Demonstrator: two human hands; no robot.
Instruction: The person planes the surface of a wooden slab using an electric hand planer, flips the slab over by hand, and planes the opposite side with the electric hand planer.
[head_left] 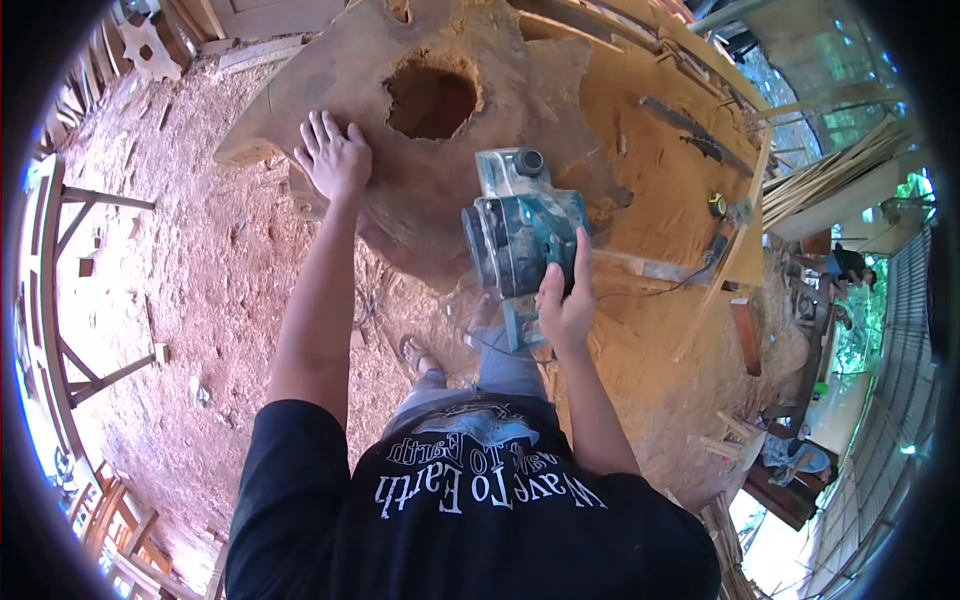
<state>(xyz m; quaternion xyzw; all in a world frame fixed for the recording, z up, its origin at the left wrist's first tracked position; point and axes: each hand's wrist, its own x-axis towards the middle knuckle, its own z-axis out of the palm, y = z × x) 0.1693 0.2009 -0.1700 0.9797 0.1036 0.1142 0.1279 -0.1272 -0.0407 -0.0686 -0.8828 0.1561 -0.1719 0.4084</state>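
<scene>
The power tool (535, 235), teal and dark under a coat of dust, is in my right hand (567, 305) at the near side of a big, irregular wood slab (415, 185). That hand is closed around the tool's near end, thumb and forefinger reaching up over its casing. From up here I cannot tell whether the tool's underside touches the wood. My left hand (335, 160) is pressed flat on the slab, fingers slightly spread, to the left of a ragged hole (433, 100) cut in it.

To the right of the slab I see a desk (640, 190) coated in orange-brown dust. A long, dark toothed blade (695, 130) lies towards its far side, and a smaller corded tool (720, 243) sits by its right edge. Thin strips of wood (830, 175) are bundled farther right, and beyond them is another person (850, 268), well apart from my hands. Below, a sandalled foot (420, 357) stands on the chip-strewn floor (200, 300), with a wooden frame (45, 270) at far left.
</scene>
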